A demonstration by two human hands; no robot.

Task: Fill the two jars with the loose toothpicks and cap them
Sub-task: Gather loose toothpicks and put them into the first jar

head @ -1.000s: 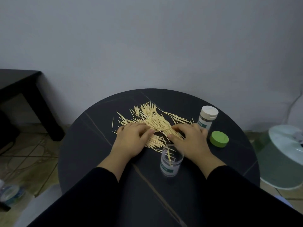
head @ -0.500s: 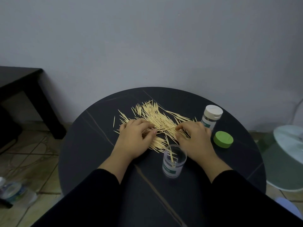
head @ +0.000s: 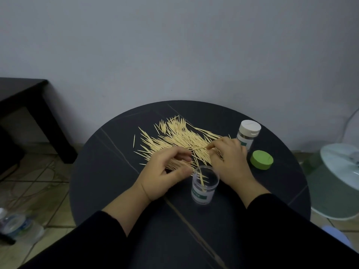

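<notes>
A: Your left grip (head: 165,171) curls round a bunch of toothpicks (head: 180,136) at the pile's near edge on the worktop (head: 108,171).

B: Just right of it your open jar (head: 205,188) stands upright, a few sticks inside. Your right grip (head: 231,162) pinches toothpicks behind it; the capped jar (head: 247,133) and green lid (head: 261,159) sit further right.

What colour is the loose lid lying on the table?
The lid is green; the head view shows it best.
</notes>
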